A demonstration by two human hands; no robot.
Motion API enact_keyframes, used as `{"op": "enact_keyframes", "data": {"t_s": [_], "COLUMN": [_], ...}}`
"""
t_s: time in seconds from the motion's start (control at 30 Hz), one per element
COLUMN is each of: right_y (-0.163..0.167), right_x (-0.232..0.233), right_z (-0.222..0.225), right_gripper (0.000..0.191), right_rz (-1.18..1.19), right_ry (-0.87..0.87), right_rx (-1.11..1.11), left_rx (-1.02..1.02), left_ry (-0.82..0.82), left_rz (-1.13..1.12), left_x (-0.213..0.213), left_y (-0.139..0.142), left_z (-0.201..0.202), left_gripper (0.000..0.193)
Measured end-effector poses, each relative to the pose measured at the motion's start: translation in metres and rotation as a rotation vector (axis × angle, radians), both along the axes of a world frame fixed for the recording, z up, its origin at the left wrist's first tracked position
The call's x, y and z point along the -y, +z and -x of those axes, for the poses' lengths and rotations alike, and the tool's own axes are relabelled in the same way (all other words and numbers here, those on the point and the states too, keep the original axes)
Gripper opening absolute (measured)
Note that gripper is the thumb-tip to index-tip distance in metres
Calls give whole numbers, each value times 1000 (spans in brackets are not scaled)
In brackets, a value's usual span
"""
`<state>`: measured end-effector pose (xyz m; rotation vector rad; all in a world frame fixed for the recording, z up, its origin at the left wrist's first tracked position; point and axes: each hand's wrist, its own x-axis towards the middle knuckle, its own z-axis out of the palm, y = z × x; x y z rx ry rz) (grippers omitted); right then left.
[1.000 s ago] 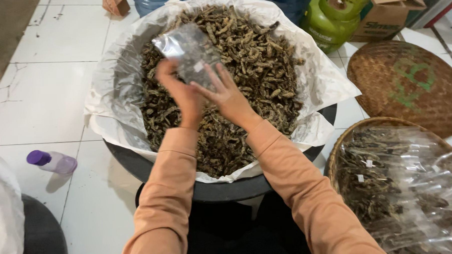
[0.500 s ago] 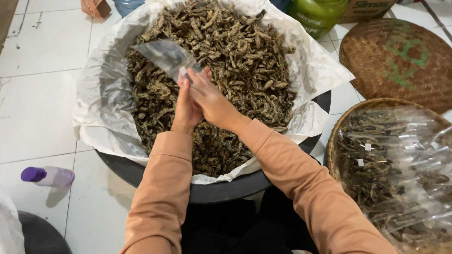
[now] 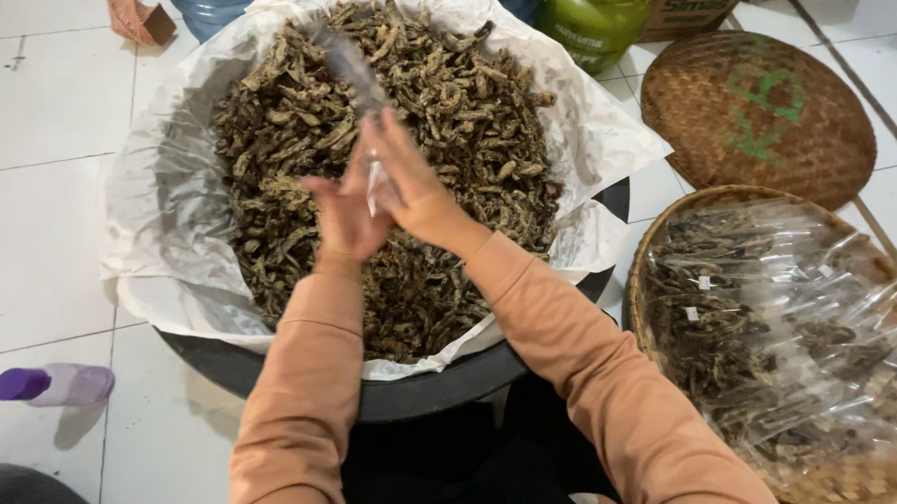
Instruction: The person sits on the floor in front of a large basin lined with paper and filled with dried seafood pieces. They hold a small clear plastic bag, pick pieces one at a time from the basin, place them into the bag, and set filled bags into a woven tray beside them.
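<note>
We see both hands raised together over the middle of the frame, the left hand (image 3: pixel 343 214) and the right hand (image 3: pixel 414 189) pressed palm to palm around a small clear plastic bag (image 3: pixel 355 74), which sticks up from between them toward the upper centre, flattened and blurred, seemingly with nothing in it. The fingers (image 3: pixel 390 145) are fairly straight, not curled, so the bag is squeezed between flat palms, not pinched at the tips. Below the hands sits a wide black tub (image 3: pixel 443 391) lined with white paper (image 3: pixel 150 233) and heaped with dark, dried, shrivelled pieces (image 3: pixel 444 113) that fill most of the upper half of the frame. We judge the packing to be well under way but far from finished: at the lower right a woven basket (image 3: pixel 657 250) already holds a deep pile of filled clear packets (image 3: pixel 780 350), while the tub is nearly full. Above that basket, at the upper right, a round woven lid (image 3: pixel 757 107) lies flat. The floor is of white tiles (image 3: pixel 36 107) with dark joints. A purple-capped bottle (image 3: pixel 51 385) lies on its side at the lower left, a green gas cylinder (image 3: pixel 599 18) stands at the top edge, a cardboard box (image 3: pixel 698 0) beside it, and a small brownish scrap (image 3: pixel 140 19) lies at the upper left.
</note>
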<state>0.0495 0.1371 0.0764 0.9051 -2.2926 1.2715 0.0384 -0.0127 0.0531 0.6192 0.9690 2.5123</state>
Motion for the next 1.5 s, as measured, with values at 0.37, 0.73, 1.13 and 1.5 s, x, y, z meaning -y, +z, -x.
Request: {"op": "enact_keyframes", "data": {"t_s": [0.37, 0.73, 1.13, 1.5], "right_y": [-23, -19, -24, -13], "right_x": [17, 14, -64, -40], "right_z": [-7, -5, 84, 138], "right_gripper": [60, 70, 78, 108], "right_rz": [-252, -176, -173, -367], "right_ry": [-13, 76, -726, -968], "right_rx": [-67, -87, 318, 728], "left_rx": [98, 109, 840, 1019], "left_ry": [233, 287, 664, 565], "left_rz": [65, -6, -393, -359], "left_x": [-6, 11, 74, 50], "left_y": [-7, 4, -71, -66], "left_z": [0, 13, 77, 68], "left_gripper": [104, 105, 64, 91]}}
